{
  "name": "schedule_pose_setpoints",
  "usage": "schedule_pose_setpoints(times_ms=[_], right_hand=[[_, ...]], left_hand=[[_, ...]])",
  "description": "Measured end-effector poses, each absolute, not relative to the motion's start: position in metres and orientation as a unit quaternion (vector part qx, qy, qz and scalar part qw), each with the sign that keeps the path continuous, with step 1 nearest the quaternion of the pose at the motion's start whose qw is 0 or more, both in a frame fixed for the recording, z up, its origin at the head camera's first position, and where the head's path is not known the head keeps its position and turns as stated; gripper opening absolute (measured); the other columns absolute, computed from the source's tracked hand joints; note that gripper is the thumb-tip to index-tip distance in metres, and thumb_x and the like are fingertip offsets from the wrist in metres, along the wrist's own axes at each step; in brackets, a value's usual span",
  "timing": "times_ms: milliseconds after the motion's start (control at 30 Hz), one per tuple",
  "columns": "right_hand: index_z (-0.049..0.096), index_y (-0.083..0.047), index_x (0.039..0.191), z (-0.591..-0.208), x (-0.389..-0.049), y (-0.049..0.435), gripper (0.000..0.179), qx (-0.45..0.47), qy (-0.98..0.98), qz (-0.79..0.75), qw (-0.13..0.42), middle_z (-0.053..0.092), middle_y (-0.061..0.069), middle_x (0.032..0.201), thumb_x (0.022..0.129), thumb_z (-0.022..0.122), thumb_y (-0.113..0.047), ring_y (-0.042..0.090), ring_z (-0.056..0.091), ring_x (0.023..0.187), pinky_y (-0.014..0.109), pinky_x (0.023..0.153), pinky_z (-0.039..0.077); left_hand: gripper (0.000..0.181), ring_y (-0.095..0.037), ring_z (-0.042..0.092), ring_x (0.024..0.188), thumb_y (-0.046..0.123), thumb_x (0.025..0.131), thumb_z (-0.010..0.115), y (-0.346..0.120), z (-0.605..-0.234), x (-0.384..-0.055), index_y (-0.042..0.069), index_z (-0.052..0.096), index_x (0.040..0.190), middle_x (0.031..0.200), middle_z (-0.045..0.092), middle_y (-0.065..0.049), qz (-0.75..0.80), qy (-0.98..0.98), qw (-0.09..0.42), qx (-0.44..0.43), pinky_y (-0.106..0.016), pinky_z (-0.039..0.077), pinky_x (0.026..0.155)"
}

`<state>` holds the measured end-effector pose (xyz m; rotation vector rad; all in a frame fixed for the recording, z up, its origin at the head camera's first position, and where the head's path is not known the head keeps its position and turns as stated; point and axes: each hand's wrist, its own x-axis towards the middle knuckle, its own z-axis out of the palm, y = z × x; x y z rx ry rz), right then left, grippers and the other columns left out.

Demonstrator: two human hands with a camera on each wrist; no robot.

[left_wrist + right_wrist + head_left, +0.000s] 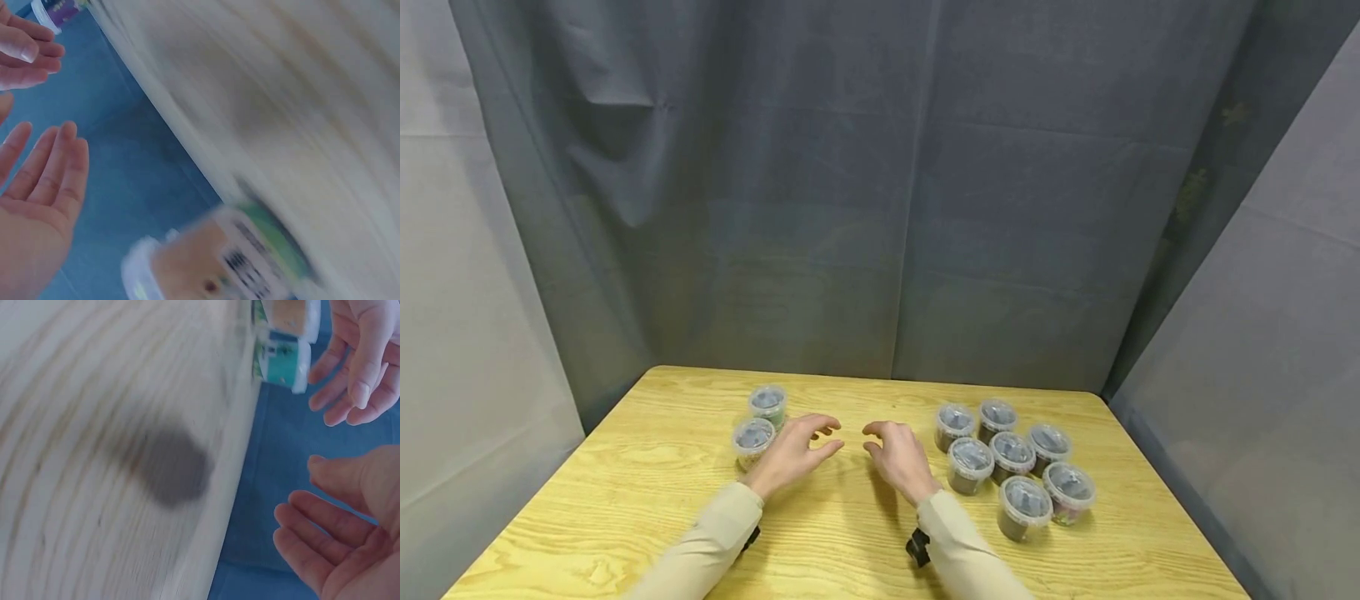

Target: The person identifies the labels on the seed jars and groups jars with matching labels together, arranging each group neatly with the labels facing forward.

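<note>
My left hand [792,455] hovers above the table's middle with fingers loosely bent and nothing in them. Facing it across a small gap is my right hand [901,459], also holding nothing. Just left of the left hand stand two lidded plastic tubs, a nearer tub [753,440] partly covered by that hand and a farther tub [767,402]. In the left wrist view a blurred tub [206,256] shows an orange side and a barcode label. The right wrist view shows a teal-labelled tub [282,362] beside an orange one [289,315].
Several lidded tubs stand in a loose group on the right, among them a dark-filled tub [970,463] nearest the right hand and a front tub [1025,507]. The wooden table [647,500] ends at a grey curtain [805,250] behind.
</note>
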<state>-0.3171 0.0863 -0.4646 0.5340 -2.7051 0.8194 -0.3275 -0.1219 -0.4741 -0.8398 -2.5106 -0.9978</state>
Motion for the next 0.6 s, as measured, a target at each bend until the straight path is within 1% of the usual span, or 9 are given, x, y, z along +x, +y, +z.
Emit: schedule_pose_setpoints(times_ms=[167,300,400,500,600], right_hand=[[0.074,-0.004,0.106,-0.462,-0.315,0.109,0.018,0.174,-0.928,0.296,0.142,0.074,0.013,0.107,0.089,0.070,-0.009,0.030,0.070,0.100,0.045,0.081,0.058],[0.074,-0.005,0.104,-0.458,-0.312,0.129,0.016,0.155,-0.925,0.316,0.143,0.074,0.011,0.104,0.088,0.071,-0.008,0.031,0.069,0.098,0.046,0.081,0.058],[0.075,-0.006,0.103,-0.455,-0.310,0.143,0.015,0.137,-0.924,0.328,0.142,0.074,0.011,0.104,0.088,0.071,-0.007,0.030,0.069,0.099,0.046,0.083,0.057],[0.075,-0.007,0.104,-0.451,-0.309,0.156,0.016,0.119,-0.927,0.328,0.140,0.074,0.010,0.105,0.088,0.071,-0.009,0.030,0.069,0.099,0.046,0.083,0.058],[0.074,-0.007,0.108,-0.446,-0.309,0.168,0.019,0.104,-0.927,0.331,0.141,0.073,0.011,0.107,0.090,0.070,-0.010,0.030,0.069,0.099,0.046,0.082,0.058]], left_hand=[[0.022,-0.022,0.070,0.093,0.021,0.093,0.069,-0.100,-0.474,-0.328,0.010,0.069,0.112,0.110,0.072,-0.008,-0.357,-0.865,0.146,-0.322,-0.040,0.059,0.078],[0.019,-0.015,0.069,0.089,0.022,0.093,0.068,-0.085,-0.476,-0.329,0.012,0.070,0.109,0.105,0.073,-0.003,-0.353,-0.866,0.142,-0.326,-0.034,0.059,0.075],[0.017,-0.009,0.068,0.086,0.022,0.093,0.068,-0.075,-0.477,-0.330,0.013,0.070,0.107,0.102,0.073,-0.001,-0.359,-0.865,0.136,-0.323,-0.033,0.059,0.074],[0.014,-0.007,0.067,0.086,0.022,0.094,0.068,-0.067,-0.478,-0.331,0.014,0.070,0.106,0.101,0.073,-0.002,-0.371,-0.864,0.125,-0.318,-0.032,0.059,0.073],[0.012,-0.006,0.066,0.085,0.021,0.094,0.067,-0.059,-0.478,-0.332,0.015,0.070,0.104,0.099,0.073,-0.001,-0.379,-0.862,0.116,-0.316,-0.027,0.058,0.073]])
